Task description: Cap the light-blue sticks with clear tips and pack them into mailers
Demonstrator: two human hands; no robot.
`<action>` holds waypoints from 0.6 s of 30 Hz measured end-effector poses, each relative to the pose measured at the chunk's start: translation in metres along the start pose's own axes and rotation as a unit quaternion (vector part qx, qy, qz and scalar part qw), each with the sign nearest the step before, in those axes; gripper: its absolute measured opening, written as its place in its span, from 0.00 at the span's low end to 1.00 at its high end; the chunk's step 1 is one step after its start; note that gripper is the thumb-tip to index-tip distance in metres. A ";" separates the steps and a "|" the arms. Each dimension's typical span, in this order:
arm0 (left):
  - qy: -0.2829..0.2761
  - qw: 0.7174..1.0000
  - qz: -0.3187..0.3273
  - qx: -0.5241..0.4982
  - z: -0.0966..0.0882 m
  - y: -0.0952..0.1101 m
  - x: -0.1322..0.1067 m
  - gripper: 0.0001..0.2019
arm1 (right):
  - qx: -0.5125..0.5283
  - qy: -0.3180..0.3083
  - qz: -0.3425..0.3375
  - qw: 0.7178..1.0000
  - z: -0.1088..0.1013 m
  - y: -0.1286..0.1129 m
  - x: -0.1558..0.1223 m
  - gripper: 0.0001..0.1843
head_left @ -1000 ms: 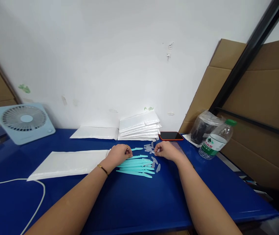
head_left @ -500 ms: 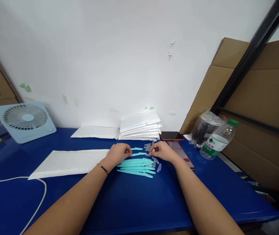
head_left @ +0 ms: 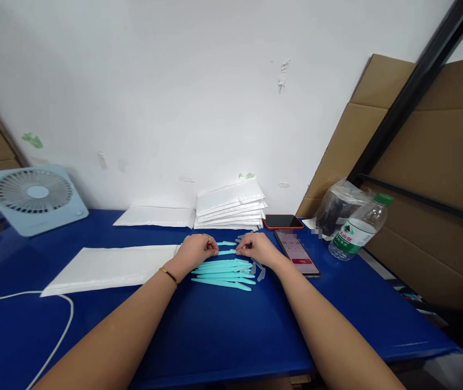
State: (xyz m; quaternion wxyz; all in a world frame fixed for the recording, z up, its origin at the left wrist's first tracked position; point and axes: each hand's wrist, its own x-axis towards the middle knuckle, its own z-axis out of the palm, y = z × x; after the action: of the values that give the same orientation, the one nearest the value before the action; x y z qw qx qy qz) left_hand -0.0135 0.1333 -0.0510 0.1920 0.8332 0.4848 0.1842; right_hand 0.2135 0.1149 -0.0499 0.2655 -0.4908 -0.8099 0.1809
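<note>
My left hand (head_left: 199, 250) is closed, pinching the handle of a turquoise eyebrow razor (head_left: 227, 252) just above the table. At the razor's blade end, my right hand (head_left: 258, 249) is closed in a pinch on what looks like a clear blade cap, mostly hidden by the fingers. Another razor (head_left: 226, 244) lies just behind. Closer to me, a loose row of several turquoise razors (head_left: 223, 274) rests with blade ends to the right. Several loose clear caps (head_left: 261, 273) lie beside them, some partly covered by my right hand.
White padded envelopes (head_left: 231, 203) are stacked by the wall, with another envelope (head_left: 111, 268) at left. Two phones, one lit (head_left: 298, 254) and one dark (head_left: 283, 221), lie right, near a water bottle (head_left: 359, 230). A fan (head_left: 36, 197) and white cable (head_left: 66, 325) occupy the left.
My right hand has moved left from the loose caps to the blade end of the razor in my left hand. The whole view has shifted slightly.
</note>
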 end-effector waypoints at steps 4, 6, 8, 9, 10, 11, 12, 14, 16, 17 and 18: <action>0.035 0.999 0.019 -0.001 -0.004 0.007 -0.005 0.11 | -0.012 0.010 0.035 0.999 -0.024 0.001 -0.010 0.07; -0.001 1.000 0.026 -0.017 -0.006 0.010 -0.007 0.12 | -0.013 -0.036 0.067 0.997 -0.037 0.004 -0.017 0.09; -0.046 0.998 0.025 -0.022 -0.007 0.009 -0.008 0.11 | -0.015 -0.086 0.087 0.992 -0.043 0.006 -0.020 0.10; -0.054 0.998 0.023 -0.016 -0.007 0.008 -0.008 0.10 | -0.017 -0.101 0.090 0.991 -0.043 0.006 -0.020 0.08; -0.049 0.999 0.020 -0.006 -0.007 0.007 -0.007 0.09 | -0.017 -0.106 0.089 0.990 -0.041 0.007 -0.020 0.05; -0.034 0.999 0.017 0.006 -0.006 0.005 -0.006 0.09 | -0.015 -0.101 0.085 0.991 -0.039 0.006 -0.019 0.03; -0.017 1.000 0.014 0.018 -0.006 0.003 -0.006 0.08 | -0.013 -0.089 0.079 0.993 -0.037 0.006 -0.017 0.04; 0.005 1.000 0.008 0.030 -0.007 0.001 -0.005 0.09 | -0.014 -0.058 0.065 0.996 -0.033 0.005 -0.015 0.08; 0.002 1.000 0.003 0.029 -0.007 0.002 -0.005 0.09 | -0.021 -0.042 0.053 0.997 -0.030 0.005 -0.014 0.07; -0.002 1.000 0.003 0.027 -0.007 0.003 -0.006 0.09 | -0.026 -0.044 0.050 0.997 -0.030 0.005 -0.014 0.07; -0.004 1.000 0.004 0.028 -0.008 0.004 -0.007 0.09 | -0.031 -0.048 0.047 0.997 -0.029 0.005 -0.014 0.07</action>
State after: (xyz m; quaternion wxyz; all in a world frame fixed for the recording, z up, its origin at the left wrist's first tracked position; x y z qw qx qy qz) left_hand -0.0174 0.1268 -0.0434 0.1696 0.8409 0.4858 0.1679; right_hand 0.2399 0.1054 -0.0330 0.2025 -0.5271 -0.8028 0.1915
